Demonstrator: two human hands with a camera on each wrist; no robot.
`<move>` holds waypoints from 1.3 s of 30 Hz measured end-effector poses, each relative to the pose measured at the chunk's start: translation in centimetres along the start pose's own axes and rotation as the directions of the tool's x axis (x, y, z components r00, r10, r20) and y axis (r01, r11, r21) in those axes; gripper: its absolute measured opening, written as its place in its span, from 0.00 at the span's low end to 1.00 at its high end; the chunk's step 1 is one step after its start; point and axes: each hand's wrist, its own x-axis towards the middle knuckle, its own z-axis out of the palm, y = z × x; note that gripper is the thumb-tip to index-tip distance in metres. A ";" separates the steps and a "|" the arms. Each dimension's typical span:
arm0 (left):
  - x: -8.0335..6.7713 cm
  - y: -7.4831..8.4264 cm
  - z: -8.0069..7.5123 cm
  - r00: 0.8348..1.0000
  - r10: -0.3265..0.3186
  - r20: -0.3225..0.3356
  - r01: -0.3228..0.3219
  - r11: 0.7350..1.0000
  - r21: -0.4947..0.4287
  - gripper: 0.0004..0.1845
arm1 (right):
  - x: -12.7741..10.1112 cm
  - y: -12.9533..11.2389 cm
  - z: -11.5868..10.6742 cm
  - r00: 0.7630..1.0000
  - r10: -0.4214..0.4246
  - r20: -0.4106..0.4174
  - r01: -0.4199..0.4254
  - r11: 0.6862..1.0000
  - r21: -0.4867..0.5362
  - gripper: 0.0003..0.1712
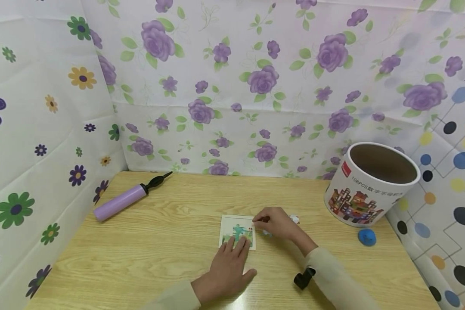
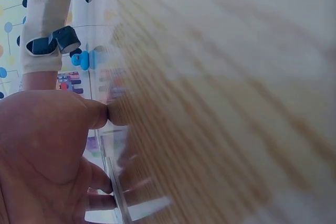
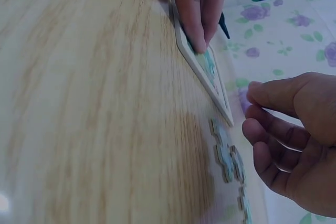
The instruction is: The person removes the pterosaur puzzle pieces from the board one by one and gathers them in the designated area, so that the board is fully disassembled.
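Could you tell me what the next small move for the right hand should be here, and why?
Probably lower the right hand onto the loose puzzle pieces lying just under its curled fingers, since it holds nothing, while the left hand presses flat on the puzzle board.

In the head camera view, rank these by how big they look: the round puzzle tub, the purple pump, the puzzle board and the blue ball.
1. round puzzle tub
2. purple pump
3. puzzle board, partly covered by the left hand
4. blue ball
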 end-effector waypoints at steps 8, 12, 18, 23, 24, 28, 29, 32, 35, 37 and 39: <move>-0.2 0.2 -0.1 1.000 -0.005 0.018 0.005 1.000 0.018 0.43 | 1.5 -1.0 0.7 0.998 -0.034 0.058 0.032 0.999 0.028 0.10; -0.2 0.2 -0.1 1.000 -0.009 0.018 0.008 1.000 0.011 0.42 | 2.3 -1.3 1.3 0.997 -0.045 0.068 0.044 0.999 0.013 0.09; -0.1 0.1 0.0 1.000 -0.021 0.000 0.021 1.000 0.000 0.42 | 3.1 -1.7 2.0 0.994 -0.059 0.087 0.059 0.998 -0.003 0.08; 0.0 0.0 0.2 1.000 -0.021 -0.008 0.021 1.000 -0.001 0.42 | 3.4 -2.1 2.3 0.992 -0.073 0.106 0.074 0.997 -0.008 0.08; 0.0 -0.1 0.2 1.000 -0.022 -0.010 0.022 1.000 -0.001 0.42 | 3.5 -2.2 2.3 0.991 -0.073 0.109 0.075 0.997 -0.013 0.07; 0.2 -0.2 0.2 0.999 -0.031 0.005 0.031 1.000 0.002 0.42 | 3.6 -2.3 2.5 0.988 -0.090 0.123 0.095 0.995 -0.030 0.07; 0.3 -0.2 0.2 0.999 -0.035 0.008 0.035 0.999 0.003 0.43 | 3.6 -2.3 2.6 0.988 -0.088 0.126 0.094 0.995 -0.039 0.07; 0.4 -0.2 0.2 0.999 -0.040 0.022 0.040 0.999 -0.005 0.43 | 3.7 -2.3 2.7 0.988 -0.081 0.134 0.089 0.995 -0.055 0.07; 0.4 -0.2 0.2 0.998 -0.042 0.037 0.042 0.999 -0.014 0.43 | 3.7 -2.4 2.9 0.988 -0.074 0.133 0.082 0.995 -0.052 0.07; 0.4 -0.2 0.1 0.998 -0.041 0.044 0.042 0.999 -0.017 0.44 | 3.6 -2.4 3.0 0.989 -0.077 0.129 0.083 0.996 -0.044 0.07; 0.4 -0.2 0.0 0.998 -0.040 0.047 0.041 0.999 -0.017 0.44 | 3.6 -2.4 3.0 0.990 -0.072 0.124 0.078 0.996 -0.038 0.07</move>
